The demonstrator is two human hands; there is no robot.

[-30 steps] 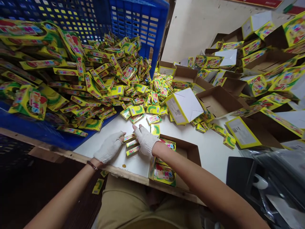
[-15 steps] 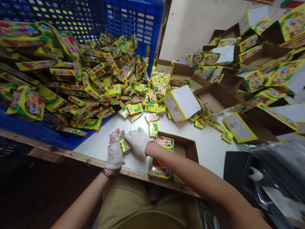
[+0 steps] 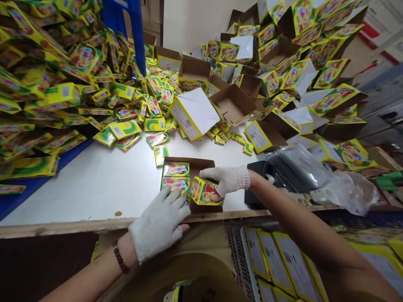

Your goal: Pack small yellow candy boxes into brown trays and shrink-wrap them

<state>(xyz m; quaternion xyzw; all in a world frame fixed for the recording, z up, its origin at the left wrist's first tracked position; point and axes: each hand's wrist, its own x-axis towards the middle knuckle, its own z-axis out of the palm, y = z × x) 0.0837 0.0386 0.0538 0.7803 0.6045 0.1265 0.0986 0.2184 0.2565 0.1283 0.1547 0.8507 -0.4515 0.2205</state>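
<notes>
My right hand point(image 3: 232, 179), in a white fingerless work glove, grips a stack of small yellow-green boxes point(image 3: 201, 193) between thumb and fingers. The stack sits tilted inside the right half of an open brown cardboard carton point(image 3: 206, 164). Several more boxes point(image 3: 176, 169) with red fruit pictures lie in rows in the carton's left half. My left hand point(image 3: 160, 222), gloved the same way, lies with fingers spread over the carton's near left corner. Its fingertips rest on or just above the near row; whether they touch is unclear. One loose box point(image 3: 161, 155) stands by the carton's back left corner.
A blue crate point(image 3: 71, 161) heaped with small boxes stands at left, spilling onto the white table point(image 3: 94, 180). Empty display cartons point(image 3: 233, 102) pile up at the back right. A black object point(image 3: 254, 184) and clear plastic bags point(image 3: 302, 167) lie at right. Packed cartons point(image 3: 267, 256) fill a basket below.
Both hands moved from the table left of the carton to the carton. My right hand now has a stack inside it; my left hand let go and spread open. The view swung right.
</notes>
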